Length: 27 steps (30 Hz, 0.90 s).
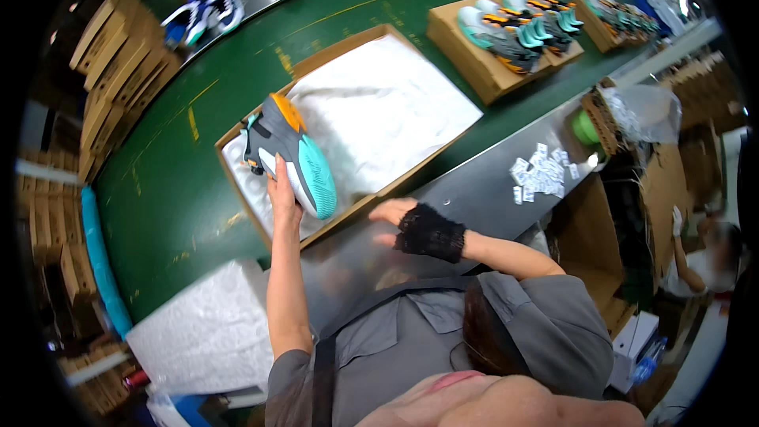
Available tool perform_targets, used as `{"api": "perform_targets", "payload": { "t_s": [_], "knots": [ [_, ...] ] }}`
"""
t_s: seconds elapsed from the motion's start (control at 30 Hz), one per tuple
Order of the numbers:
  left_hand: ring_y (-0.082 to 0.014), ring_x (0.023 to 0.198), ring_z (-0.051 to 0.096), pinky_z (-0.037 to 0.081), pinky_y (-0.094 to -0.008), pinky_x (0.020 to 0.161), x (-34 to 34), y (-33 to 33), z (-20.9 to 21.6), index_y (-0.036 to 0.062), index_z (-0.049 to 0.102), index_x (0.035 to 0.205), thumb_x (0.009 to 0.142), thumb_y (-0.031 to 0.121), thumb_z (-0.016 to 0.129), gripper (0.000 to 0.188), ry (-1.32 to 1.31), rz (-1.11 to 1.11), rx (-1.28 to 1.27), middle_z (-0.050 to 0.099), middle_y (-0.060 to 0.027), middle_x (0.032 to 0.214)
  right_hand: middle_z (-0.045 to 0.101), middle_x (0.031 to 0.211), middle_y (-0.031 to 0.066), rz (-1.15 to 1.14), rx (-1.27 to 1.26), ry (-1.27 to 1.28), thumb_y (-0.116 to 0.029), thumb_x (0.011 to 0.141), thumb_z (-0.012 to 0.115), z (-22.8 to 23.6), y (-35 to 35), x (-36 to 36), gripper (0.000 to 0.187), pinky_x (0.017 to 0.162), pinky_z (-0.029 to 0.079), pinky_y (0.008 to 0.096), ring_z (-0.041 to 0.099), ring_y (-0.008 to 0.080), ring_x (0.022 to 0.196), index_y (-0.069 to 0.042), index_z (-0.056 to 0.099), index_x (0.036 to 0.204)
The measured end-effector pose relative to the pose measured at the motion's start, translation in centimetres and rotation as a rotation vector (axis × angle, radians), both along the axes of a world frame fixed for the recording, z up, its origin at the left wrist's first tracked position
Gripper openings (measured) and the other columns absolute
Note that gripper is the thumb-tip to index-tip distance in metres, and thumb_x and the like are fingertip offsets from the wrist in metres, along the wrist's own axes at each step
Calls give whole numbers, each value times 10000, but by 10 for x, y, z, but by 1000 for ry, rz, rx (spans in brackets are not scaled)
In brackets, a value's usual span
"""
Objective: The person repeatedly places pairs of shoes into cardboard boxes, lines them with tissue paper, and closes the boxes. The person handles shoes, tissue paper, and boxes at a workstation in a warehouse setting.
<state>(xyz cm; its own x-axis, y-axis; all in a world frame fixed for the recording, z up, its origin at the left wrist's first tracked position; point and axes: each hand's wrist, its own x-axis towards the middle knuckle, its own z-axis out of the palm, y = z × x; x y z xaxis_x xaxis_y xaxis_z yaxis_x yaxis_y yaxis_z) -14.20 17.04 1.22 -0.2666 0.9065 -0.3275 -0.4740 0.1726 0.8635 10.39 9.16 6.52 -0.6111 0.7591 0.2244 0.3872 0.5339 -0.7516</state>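
Observation:
My left hand [282, 194] grips a grey sneaker [277, 138] with orange and turquoise parts. The sneaker is tilted over the left end of an open cardboard shoe box [424, 162], which is lined with white tissue paper [379, 95]. At the box's near edge, my right hand [393, 213] holds nothing, its fingers apart and slightly blurred. A black lace cuff [431, 235] covers that wrist. Whether a second shoe lies beneath the paper, I cannot tell.
Beyond the green conveyor belt [182, 166], blue-and-white sneakers [225, 8] stand on a ledge. Several sneakers [514, 28] sit on a carton at the back right. Small white packets [541, 175] lie on the metal table [474, 162]. Stacked boxes [122, 71] rise at left; a co-worker [704, 261] is at right.

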Motion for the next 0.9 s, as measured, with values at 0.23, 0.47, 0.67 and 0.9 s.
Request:
{"api": "perform_targets", "payload": {
  "t_s": [0.23, 0.47, 0.67, 0.9],
  "knots": [
    [-309, 920, 557, 489, -412, 746, 19, 14, -41, -26, 402, 1162, 879, 352, 491, 481, -7, -542, -321, 526, -215, 1063, 573, 945, 102, -687, -1348, 839, -307, 737, 667, -60, 44, 18, 389, 740, 429, 275, 532, 148, 858, -26, 567, 987],
    [-274, 1074, 480, 392, -409, 877, -61, -50, -15, -15, 353, 1258, 893, 469, 381, 607, 272, 76, 54, 484, -172, 1176, 454, 1217, 161, -650, -137, 115, -13, 656, 567, -73, 61, 1, 599, 868, 360, 415, 440, 277, 1114, -112, 426, 1230],
    [-135, 876, 512, 399, -232, 730, -70, -68, -69, 15, 535, 1090, 900, 422, 413, 466, 763, -41, 63, 570, -78, 984, 227, 1376, 195, -310, 420, -473, -28, 743, 473, -100, 42, -20, 631, 919, 346, 488, 315, 448, 1185, -305, 356, 1298],
    [-234, 993, 526, 444, -346, 809, -76, -47, -21, 23, 455, 1178, 802, 438, 521, 564, -119, -209, -94, 541, -99, 1080, 239, 1362, 222, -199, 319, -471, -162, 755, 495, -55, 62, -28, 552, 862, 373, 497, 376, 454, 1112, -314, 391, 1275]
  ]
}}
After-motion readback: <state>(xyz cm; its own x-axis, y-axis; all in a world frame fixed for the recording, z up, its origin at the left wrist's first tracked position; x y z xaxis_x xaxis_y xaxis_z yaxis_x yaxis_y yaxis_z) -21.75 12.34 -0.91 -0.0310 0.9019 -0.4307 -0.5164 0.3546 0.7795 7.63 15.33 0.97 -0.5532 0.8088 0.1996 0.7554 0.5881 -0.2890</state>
